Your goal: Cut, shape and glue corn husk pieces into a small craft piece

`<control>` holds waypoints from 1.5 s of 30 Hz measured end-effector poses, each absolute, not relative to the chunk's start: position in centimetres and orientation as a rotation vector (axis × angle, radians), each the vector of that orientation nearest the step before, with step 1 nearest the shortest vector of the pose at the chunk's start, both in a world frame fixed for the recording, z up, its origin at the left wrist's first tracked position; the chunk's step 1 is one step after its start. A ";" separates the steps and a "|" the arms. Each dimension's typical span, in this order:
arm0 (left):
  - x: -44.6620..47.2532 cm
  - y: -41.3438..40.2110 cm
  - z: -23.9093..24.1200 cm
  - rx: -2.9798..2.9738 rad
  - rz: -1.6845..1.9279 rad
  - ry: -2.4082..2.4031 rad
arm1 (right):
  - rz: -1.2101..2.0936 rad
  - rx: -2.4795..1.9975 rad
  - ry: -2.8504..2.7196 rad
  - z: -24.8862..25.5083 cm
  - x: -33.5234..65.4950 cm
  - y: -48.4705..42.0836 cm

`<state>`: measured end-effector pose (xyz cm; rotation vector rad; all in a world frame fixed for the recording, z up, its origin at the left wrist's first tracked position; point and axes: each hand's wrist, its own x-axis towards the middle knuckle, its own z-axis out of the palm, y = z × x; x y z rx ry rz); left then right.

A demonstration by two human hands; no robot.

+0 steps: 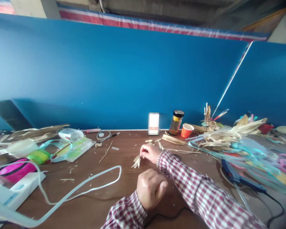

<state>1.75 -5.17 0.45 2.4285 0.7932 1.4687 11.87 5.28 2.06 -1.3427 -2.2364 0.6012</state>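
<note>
1. Looking through the head camera from my remote seat, I find the right hand [150,154] reaching across the brown table [124,197], its thumb and fingers drawn together on the upper end of a pale husk piece [136,162].
2. I see that husk piece just above or against the tabletop, near the middle of the work area; its splayed, leaf-like tips point down and a little to the left. I cannot tell whether they touch the wood.
3. The left hand [149,188] sits nearer to me, below the right one, back upward, fingers curled under and thumb lying along its right side. Its palm is hidden from me, so I cannot tell whether it has hold of anything.
4. Just beyond the right hand I count several husk scraps [149,141], and behind them a white, pixelated rectangle [153,122] before the blue partition [133,73].
5. To the right of that I have a black-lidded jar [176,123] of amber liquid, with a red paper cup [187,130] just beside it.
6. Farther right I see a heap of dried husks [228,136] and, nearer, a dark blue tool [235,175] with a black cord.
7. On my left, a white cable [73,190] loops over the table near a power strip [28,187], which a bright pink pouch [17,170] adjoins.
</note>
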 end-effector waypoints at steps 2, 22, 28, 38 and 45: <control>1.5 -4.6 0.4 2.217 1.524 0.988 | 0.588 -1.325 -2.222 2.6 12.6 5.2; 1.6 -2.2 -0.9 1.313 1.346 1.232 | 0.725 -1.222 -2.104 4.6 15.4 3.6; 2.9 -4.8 -0.4 1.617 0.766 0.755 | 0.573 -1.360 -2.217 2.5 14.0 5.3; 2.7 -4.7 -1.6 1.562 0.696 0.717 | 0.338 -1.336 -2.591 2.5 9.9 4.1; 2.8 -4.6 -1.9 1.561 0.700 0.729 | 0.314 -1.335 -2.581 2.4 10.0 4.0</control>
